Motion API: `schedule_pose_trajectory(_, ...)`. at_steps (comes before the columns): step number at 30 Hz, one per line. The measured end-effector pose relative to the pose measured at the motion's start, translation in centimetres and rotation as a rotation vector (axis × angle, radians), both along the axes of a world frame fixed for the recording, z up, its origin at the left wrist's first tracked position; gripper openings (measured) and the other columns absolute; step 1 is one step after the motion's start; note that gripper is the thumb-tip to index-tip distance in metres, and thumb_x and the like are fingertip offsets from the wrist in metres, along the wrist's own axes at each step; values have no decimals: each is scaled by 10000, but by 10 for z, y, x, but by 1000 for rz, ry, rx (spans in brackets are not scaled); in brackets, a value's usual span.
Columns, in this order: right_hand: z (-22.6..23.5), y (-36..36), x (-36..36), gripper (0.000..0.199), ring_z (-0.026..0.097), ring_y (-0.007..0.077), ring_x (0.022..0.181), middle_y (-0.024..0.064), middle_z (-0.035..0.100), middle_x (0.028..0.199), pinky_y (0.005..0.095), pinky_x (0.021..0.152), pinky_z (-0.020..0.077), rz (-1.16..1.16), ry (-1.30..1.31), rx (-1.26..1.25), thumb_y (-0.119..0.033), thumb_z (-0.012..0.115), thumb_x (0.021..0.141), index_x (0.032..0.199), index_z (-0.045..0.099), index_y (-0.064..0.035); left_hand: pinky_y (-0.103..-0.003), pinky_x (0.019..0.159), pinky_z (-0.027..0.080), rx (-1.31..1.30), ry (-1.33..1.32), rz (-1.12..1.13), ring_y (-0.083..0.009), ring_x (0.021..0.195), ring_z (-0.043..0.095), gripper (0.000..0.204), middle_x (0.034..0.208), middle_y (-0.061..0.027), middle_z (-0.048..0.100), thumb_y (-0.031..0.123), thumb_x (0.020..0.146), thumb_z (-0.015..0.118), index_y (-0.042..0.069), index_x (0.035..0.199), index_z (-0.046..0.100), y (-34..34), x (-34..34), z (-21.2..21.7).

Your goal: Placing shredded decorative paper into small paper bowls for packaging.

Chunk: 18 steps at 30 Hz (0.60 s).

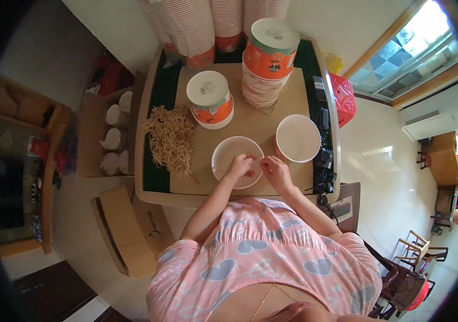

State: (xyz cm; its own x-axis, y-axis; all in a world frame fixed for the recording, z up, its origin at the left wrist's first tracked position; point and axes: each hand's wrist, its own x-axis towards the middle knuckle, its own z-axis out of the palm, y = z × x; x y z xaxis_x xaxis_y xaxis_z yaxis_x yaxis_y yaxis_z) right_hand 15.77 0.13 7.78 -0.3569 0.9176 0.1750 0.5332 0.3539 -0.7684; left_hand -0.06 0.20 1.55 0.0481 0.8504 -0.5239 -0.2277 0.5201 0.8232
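A white paper tub [223, 149] stands upright at the near middle of the table, its mouth facing up. Over that mouth is my left hand [242, 167], fingers closed in a pinch. My right hand [275, 173] is pinched too, at the tub's right rim, close to the left fingertips. A small pale piece seems to lie between the two hands, too small to name. Just right of them stands another open white tub [298, 138]. Left of the hands a tangled heap of thin tan cords [170, 137] spreads over the board.
An upside-down orange-and-white tub [211, 102] stands behind the hands. A taller stack [270, 51] has cord wrapped around its lower part. Bagged tub stacks [188, 27] line the back. Black adapters and cables [323, 155] run along the right edge. Cartons [124, 231] sit on the floor at left.
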Motion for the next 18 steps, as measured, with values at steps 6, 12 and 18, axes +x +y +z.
schedule_pose_trajectory(6,-4,1,9,83,602,266,765,108,625,812,344,672,486,80,-29,5,-60,633,761,842,626,-44,-214,320,184,-442,-389,-259,-41,362,273,147,501,71,313,198,893,484,105,800,549,7,-7,2)
schedule_pose_trajectory(12,-3,2,12,97,606,267,789,103,632,840,342,692,493,101,6,81,-63,646,762,857,646,-40,-203,330,144,-487,-641,-272,-28,361,233,229,480,92,271,239,912,491,151,701,495,10,-12,-1)
schedule_pose_trajectory(18,-6,2,14,97,613,257,807,101,626,868,333,704,501,82,107,57,-39,664,751,841,636,-18,-200,327,148,-482,-731,-265,-27,369,229,209,480,87,275,208,884,562,153,698,484,10,-8,-8)
